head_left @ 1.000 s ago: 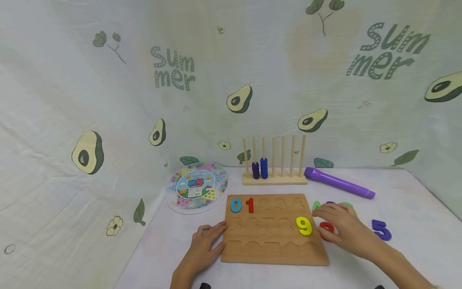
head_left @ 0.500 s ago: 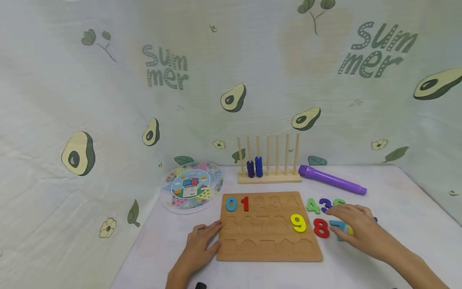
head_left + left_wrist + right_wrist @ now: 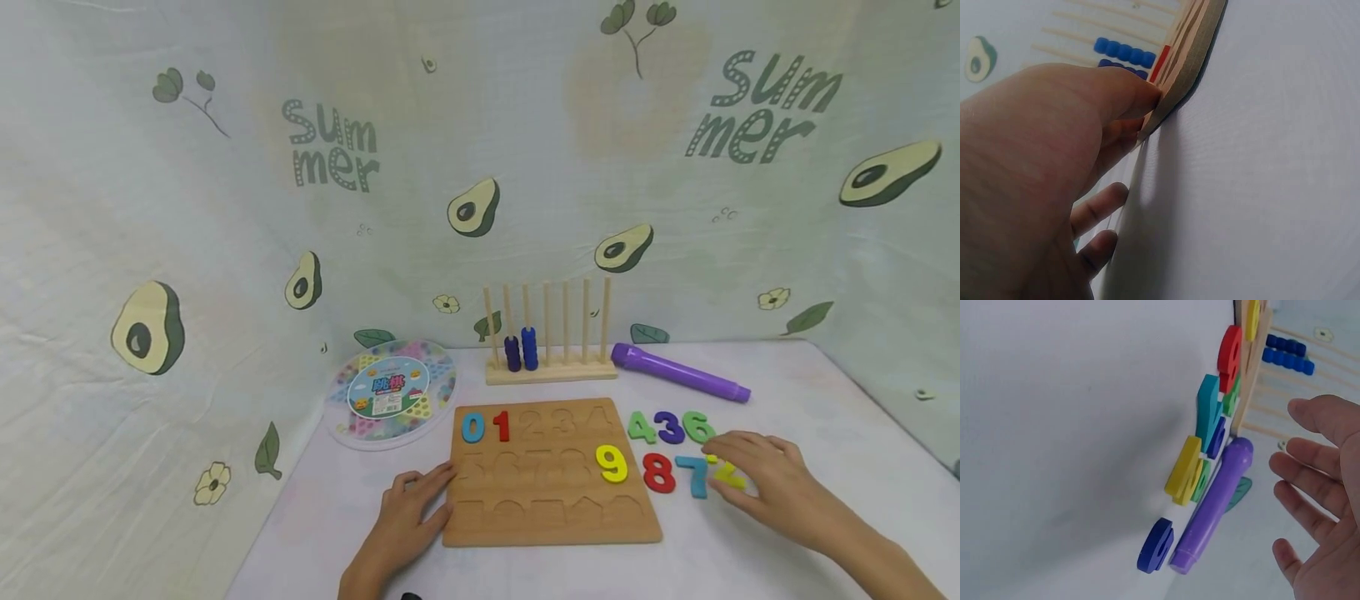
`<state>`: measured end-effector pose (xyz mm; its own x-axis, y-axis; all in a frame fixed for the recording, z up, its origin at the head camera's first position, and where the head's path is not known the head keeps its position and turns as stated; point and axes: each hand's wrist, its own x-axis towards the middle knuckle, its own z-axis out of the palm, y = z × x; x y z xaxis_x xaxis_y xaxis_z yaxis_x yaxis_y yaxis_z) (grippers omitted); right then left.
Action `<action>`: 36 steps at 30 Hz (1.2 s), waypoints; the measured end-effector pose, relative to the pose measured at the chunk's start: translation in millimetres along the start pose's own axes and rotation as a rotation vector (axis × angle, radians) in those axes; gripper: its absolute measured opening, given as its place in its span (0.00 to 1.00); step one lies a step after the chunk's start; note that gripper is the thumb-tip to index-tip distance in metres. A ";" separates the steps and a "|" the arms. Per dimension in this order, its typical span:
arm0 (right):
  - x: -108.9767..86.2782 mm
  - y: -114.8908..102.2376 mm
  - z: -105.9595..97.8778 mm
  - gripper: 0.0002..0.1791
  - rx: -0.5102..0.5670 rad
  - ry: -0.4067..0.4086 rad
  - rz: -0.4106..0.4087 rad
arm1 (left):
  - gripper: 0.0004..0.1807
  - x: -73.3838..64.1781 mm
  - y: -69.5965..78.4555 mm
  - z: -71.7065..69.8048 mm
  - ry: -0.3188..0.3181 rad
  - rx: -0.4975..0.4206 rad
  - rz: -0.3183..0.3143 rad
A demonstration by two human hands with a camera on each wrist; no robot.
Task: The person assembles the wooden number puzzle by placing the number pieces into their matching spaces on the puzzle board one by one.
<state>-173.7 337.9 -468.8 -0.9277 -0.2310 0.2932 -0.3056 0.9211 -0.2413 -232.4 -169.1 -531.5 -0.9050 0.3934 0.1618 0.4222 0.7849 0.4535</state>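
My left hand (image 3: 408, 521) touches the left edge of a wooden number puzzle board (image 3: 525, 525); its thumb and index finger meet the board's edge in the left wrist view. A blue 0 (image 3: 473, 427), red 1 (image 3: 502, 426) and yellow 9 (image 3: 612, 463) lie on the board. My right hand (image 3: 780, 487) hovers with spread fingers over a yellow 2 (image 3: 729, 474), partly covering it in the head view. Nothing is between those fingers. Beside it are a teal 7 (image 3: 696, 475), red 8 (image 3: 659, 473), and green 6 (image 3: 697, 426). A dark blue 5 (image 3: 1155, 545) shows only in the right wrist view.
A green 4 (image 3: 641, 427) and purple 3 (image 3: 669, 427) lie right of the board. Behind it stands a peg abacus (image 3: 551, 374) with blue beads. A purple marker-shaped tube (image 3: 682, 372) lies at the back right, a round game box (image 3: 390, 392) at the back left.
My right hand has moved right, away from the board, uncovering the 8, 7 and other numbers. The left hand stays at the board's edge. The head view has shifted slightly.
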 end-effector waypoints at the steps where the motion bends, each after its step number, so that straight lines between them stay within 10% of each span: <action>1: -0.9 2.3 0.5 0.25 -0.005 -0.002 0.004 | 0.27 -0.2 -0.3 0.3 0.000 -0.003 -0.002; 36: -7.6 53.7 24.6 0.32 -0.010 -0.143 0.099 | 0.27 0.3 -0.1 2.0 -0.017 -0.019 -0.023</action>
<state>-188.3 381.4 -506.8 -0.9744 -0.1809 0.1335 -0.2099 0.9445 -0.2526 -232.7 -168.2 -533.2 -0.9135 0.3833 0.1361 0.3998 0.7849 0.4734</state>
